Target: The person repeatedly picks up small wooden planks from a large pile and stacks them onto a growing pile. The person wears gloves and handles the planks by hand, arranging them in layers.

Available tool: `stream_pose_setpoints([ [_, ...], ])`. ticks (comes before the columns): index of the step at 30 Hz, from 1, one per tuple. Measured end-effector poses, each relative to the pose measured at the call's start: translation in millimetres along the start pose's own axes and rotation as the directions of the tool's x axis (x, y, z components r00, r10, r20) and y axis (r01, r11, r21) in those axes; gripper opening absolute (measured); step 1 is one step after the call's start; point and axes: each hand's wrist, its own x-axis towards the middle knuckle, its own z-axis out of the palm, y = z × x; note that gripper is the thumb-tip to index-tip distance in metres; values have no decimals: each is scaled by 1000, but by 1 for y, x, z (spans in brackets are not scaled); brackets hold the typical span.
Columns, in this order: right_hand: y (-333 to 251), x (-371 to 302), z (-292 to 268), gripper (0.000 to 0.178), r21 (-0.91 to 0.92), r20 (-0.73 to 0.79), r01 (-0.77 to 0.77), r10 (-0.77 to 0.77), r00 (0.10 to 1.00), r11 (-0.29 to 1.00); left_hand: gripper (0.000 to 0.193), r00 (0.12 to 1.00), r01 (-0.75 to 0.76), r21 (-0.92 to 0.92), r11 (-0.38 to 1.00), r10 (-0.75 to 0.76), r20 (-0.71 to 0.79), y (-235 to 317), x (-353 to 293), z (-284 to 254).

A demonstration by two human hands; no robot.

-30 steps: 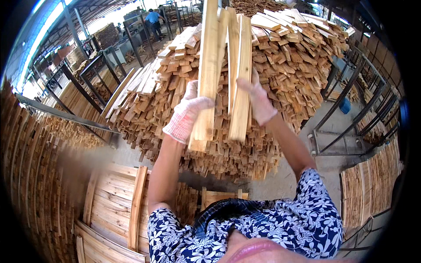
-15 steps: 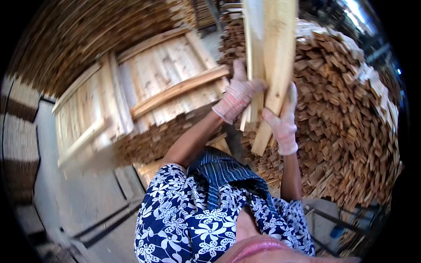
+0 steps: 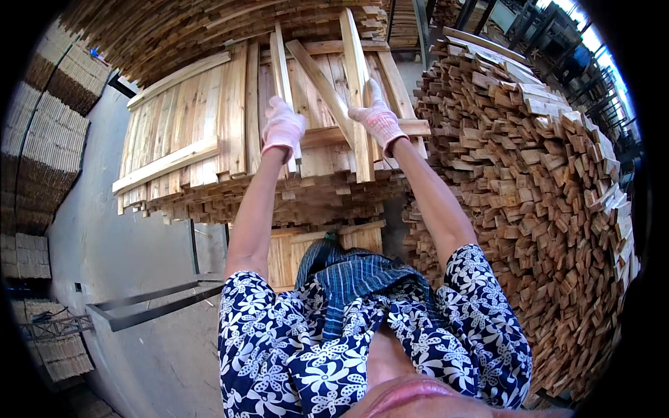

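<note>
Both my hands wear pale pinkish knit gloves and are stretched out over a stack of wooden boards. My left hand [image 3: 283, 127] is closed round a narrow board [image 3: 281, 66] that points away from me. My right hand [image 3: 380, 118] grips a second, wider board [image 3: 357, 59], thumb across its top face and fingers along its right edge. Between them a third board [image 3: 317, 82] lies slanted, its near end reaching the right-hand board. Beneath are flat boards side by side [image 3: 164, 115], with crosswise battens [image 3: 167, 166] on top.
To the right rises a large pile of short wood pieces [image 3: 516, 188]. Another tall wood stack [image 3: 230, 28] stands at the back. Bundled stacks [image 3: 52, 132] line the left beyond a grey floor [image 3: 139, 244]. A dark metal frame [image 3: 150, 296] is low at my left.
My hands have swung left from beside the right pile to over the stack. The boards, bunched together and raised before, are now spread apart and lower, with one slanted between my hands.
</note>
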Motion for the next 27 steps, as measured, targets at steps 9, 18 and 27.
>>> stream_pose_setpoints([
  [9, 24, 0, -24, 104, 238, 77, -61, 43, 996, 969, 75, 986, -164, 81, 983, 160, 54, -19, 19, 47],
  [18, 35, 67, -8, 72, -815, -202, -82, -148, 968, 574, 65, 970, -245, 113, 963, 243, 26, -6, 57, 30],
  [27, 13, 84, -8, 83, -763, -34, -31, 9, 999, 646, 46, 963, -269, 286, 920, 263, 59, -35, 50, 25],
])
